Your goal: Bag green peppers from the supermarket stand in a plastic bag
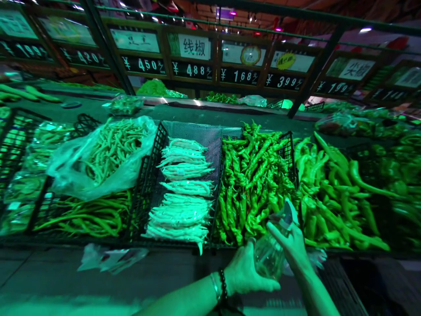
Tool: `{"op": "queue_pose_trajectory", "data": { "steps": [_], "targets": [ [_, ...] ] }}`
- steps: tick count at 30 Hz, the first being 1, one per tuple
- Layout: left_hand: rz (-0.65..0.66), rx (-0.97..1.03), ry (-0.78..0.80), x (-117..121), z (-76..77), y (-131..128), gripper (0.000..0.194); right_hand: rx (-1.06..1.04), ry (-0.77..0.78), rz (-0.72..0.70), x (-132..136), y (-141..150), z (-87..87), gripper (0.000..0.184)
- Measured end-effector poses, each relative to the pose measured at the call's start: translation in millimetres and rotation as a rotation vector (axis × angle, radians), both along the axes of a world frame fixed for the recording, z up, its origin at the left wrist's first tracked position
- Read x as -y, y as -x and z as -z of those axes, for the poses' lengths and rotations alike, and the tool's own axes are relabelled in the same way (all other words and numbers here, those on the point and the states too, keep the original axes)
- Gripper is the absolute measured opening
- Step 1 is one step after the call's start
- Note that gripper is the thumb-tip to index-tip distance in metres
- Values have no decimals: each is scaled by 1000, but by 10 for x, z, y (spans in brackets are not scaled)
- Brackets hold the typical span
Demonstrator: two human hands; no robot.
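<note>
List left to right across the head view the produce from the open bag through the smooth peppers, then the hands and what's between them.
Open bag of green pods, pale pods, wrinkled peppers, smooth peppers; left hand, clear bag, right hand.

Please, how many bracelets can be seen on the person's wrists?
2, both beside the left hand: a black round-beaded bracelet nearer to it, and a shiny, thin, pale bangle farther from it. None seems hidden.

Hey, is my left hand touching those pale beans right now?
Apart: the head view shows a plain dark gap between the left hand and the lowest of the pale beans.
</note>
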State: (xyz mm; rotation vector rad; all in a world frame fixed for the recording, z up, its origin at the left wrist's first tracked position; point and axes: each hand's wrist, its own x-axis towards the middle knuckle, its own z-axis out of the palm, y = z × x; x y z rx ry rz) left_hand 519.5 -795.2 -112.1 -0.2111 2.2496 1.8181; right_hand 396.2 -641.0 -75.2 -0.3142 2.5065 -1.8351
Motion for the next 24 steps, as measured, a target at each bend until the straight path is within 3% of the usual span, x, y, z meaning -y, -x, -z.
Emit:
{"op": "queue_pose_trajectory", "data": {
  "steps": [5, 7, 11, 15, 18, 22, 24],
  "targets": [
    [-84, 58, -88, -53, 98, -330, 112, -1, -60, 2, 8, -235, 395, 47],
    [-96, 35, -128, -64, 102, -408, 108, 26, -25, -85, 65, -251, 467, 57],
    [-163, 36, -155, -51, 68, -490, 101, 52, 80, -180, 278, -267, 401, 109],
    [-254, 93, -136, 22, 13, -528, 100, 85, 89, -192, 487, -328, 218, 116],
    [-263, 61, -165, 124, 0, -572, 103, 114, 23, -194, 569, -370, 185, 105],
    [-295, -4, -181, 260, 29, -642, 97, 123, -34, -232, 701, -379, 260, 55],
    [-311, -6, -184, 316, 28, -642, 91, 138, 8, -265, 812, -345, 246, 56]
  ]
}}
